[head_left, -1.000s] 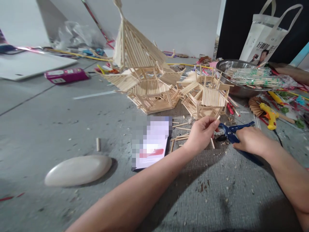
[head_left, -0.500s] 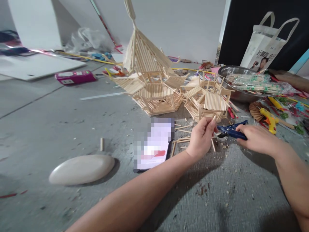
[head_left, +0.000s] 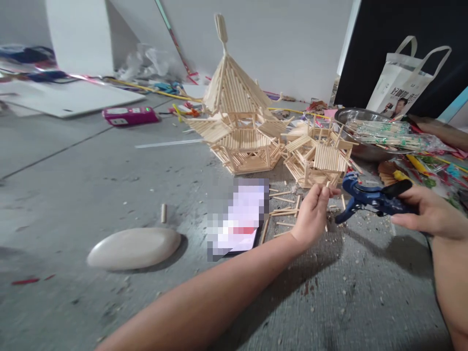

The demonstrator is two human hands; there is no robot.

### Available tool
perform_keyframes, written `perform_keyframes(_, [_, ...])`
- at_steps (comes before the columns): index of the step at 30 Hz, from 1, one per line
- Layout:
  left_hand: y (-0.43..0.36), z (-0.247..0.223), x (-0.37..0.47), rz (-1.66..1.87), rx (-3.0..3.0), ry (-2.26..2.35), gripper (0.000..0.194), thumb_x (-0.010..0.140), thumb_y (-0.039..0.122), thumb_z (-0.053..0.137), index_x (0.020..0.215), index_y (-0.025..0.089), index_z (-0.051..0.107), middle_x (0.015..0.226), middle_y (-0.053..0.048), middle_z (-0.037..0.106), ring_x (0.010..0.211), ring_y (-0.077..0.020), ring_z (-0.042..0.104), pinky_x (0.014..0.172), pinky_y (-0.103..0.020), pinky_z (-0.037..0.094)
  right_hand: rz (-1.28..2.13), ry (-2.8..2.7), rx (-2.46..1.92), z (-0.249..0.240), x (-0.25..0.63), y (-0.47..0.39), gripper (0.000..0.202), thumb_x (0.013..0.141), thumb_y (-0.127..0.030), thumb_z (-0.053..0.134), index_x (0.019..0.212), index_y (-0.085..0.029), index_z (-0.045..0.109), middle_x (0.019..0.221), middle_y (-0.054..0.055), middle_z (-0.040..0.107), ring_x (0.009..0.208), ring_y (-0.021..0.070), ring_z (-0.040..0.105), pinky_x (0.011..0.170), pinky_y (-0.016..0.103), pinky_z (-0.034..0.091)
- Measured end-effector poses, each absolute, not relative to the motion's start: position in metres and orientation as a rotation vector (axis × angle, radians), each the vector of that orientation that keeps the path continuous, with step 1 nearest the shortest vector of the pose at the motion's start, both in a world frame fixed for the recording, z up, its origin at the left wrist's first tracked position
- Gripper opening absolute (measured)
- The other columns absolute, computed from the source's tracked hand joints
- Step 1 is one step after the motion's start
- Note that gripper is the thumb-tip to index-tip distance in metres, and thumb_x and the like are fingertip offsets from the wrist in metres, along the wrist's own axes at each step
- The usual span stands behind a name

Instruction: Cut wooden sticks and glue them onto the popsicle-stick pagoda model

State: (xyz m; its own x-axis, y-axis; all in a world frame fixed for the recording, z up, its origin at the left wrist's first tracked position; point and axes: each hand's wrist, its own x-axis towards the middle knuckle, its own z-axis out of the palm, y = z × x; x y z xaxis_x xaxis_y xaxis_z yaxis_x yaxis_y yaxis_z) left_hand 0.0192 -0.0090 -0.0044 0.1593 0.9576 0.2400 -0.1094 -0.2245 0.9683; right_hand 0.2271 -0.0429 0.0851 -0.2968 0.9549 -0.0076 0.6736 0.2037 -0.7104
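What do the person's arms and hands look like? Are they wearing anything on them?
The left hand and right hand have no gloves. The forearms are bare, with no sleeves, watch or bracelet showing. Some fingers are hidden.

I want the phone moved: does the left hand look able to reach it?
Probably yes: only low loose sticks lie between the left hand and the phone, though that hand holds a thin stick.

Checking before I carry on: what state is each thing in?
Blue cutter: gripped in right hand
Thin wooden stick: pinched in left hand
Smartphone: screen lit
Large stick pagoda: standing
Small stick pavilion: standing, upper posts exposed
Steel bowl: holding wrapped sticks
White bag: standing
Yellow glue gun: mostly hidden
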Motion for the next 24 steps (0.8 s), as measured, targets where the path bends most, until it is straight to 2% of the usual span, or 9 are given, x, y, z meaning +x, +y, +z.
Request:
perform_keyframes(2, [-0.013, -0.003, 0.022, 1.190, 1.198, 0.850, 0.023, 0.085, 0.038, 0.040, 0.076, 0.018, 0.047, 0.065, 0.000, 0.057, 0.058, -0.0106, 0.054, 0.056, -0.023, 0.045, 1.077, -1.995, -1.416, 0.076, 0.212, -0.040, 0.024, 0.067, -0.043, 0.062, 0.076, -0.022, 0.061, 0.065, -0.001, 0.057, 0.055, 0.0108, 0.050, 0.048, 0.023, 0.041])
perform_keyframes(4, [-0.017, -0.001, 0.025, 1.095, 1.013, 0.827, 0.025, 0.083, 0.042, 0.042, 0.074, 0.019, 0.043, 0.051, 0.005, 0.049, 0.038, -0.0071, 0.042, 0.036, -0.019, 0.033, 1.194, -1.903, -1.338, 0.065, 0.196, -0.037, 0.023, 0.066, -0.042, 0.063, 0.074, -0.021, 0.059, 0.061, -0.003, 0.052, 0.051, 0.0087, 0.046, 0.046, 0.021, 0.038])
perform_keyframes(6, [-0.019, 0.001, 0.026, 1.070, 0.895, 0.837, 0.027, 0.080, 0.044, 0.045, 0.072, 0.019, 0.040, 0.044, 0.008, 0.042, 0.030, -0.0048, 0.031, 0.029, -0.016, 0.022, 1.283, -1.767, -1.258, 0.052, 0.181, -0.036, 0.023, 0.066, -0.040, 0.063, 0.073, -0.019, 0.056, 0.057, -0.004, 0.048, 0.048, 0.0074, 0.042, 0.045, 0.021, 0.037])
perform_keyframes(8, [-0.018, 0.001, 0.026, 1.087, 0.846, 0.849, 0.028, 0.079, 0.045, 0.048, 0.070, 0.019, 0.039, 0.043, 0.008, 0.041, 0.028, -0.0041, 0.030, 0.027, -0.016, 0.020, 1.351, -1.580, -1.143, 0.040, 0.168, -0.037, 0.024, 0.066, -0.039, 0.061, 0.077, -0.019, 0.054, 0.062, -0.003, 0.051, 0.050, 0.0085, 0.046, 0.046, 0.022, 0.040])
perform_keyframes(10, [-0.016, 0.001, 0.026, 1.101, 0.843, 0.854, 0.030, 0.079, 0.045, 0.048, 0.069, 0.019, 0.039, 0.043, 0.008, 0.042, 0.028, -0.0039, 0.031, 0.027, -0.016, 0.020, 1.405, -1.505, -1.066, 0.032, 0.158, -0.040, 0.026, 0.068, -0.035, 0.060, 0.088, -0.020, 0.053, 0.074, 0.000, 0.058, 0.063, 0.0125, 0.055, 0.060, 0.027, 0.047])
perform_keyframes(13, [-0.015, 0.000, 0.024, 1.124, 0.887, 0.859, 0.031, 0.079, 0.046, 0.048, 0.068, 0.019, 0.039, 0.043, 0.008, 0.039, 0.029, -0.0042, 0.033, 0.028, -0.016, 0.023, 1.389, -1.577, -1.070, 0.026, 0.151, -0.046, 0.026, 0.071, -0.030, 0.058, 0.094, -0.020, 0.052, 0.080, 0.002, 0.061, 0.075, 0.0161, 0.058, 0.074, 0.033, 0.047])
perform_keyframes(20, [-0.017, -0.002, 0.021, 1.124, 0.997, 0.825, 0.028, 0.080, 0.043, 0.050, 0.071, 0.018, 0.040, 0.053, 0.006, 0.041, 0.038, -0.0047, 0.039, 0.035, -0.018, 0.030, 1.091, -1.834, -1.246, 0.030, 0.149, -0.054, 0.014, 0.070, -0.023, 0.053, 0.083, -0.019, 0.057, 0.083, 0.004, 0.062, 0.079, 0.0191, 0.057, 0.078, 0.036, 0.046])
perform_keyframes(24, [-0.013, 0.001, 0.020, 1.203, 1.061, 0.859, 0.027, 0.079, 0.040, 0.052, 0.069, 0.016, 0.044, 0.058, 0.004, 0.044, 0.048, -0.0054, 0.041, 0.044, -0.018, 0.035, 0.886, -1.901, -1.198, 0.033, 0.152, -0.058, 0.026, 0.072, -0.020, 0.052, 0.097, -0.022, 0.058, 0.097, 0.004, 0.062, 0.096, 0.0211, 0.056, 0.085, 0.037, 0.044])
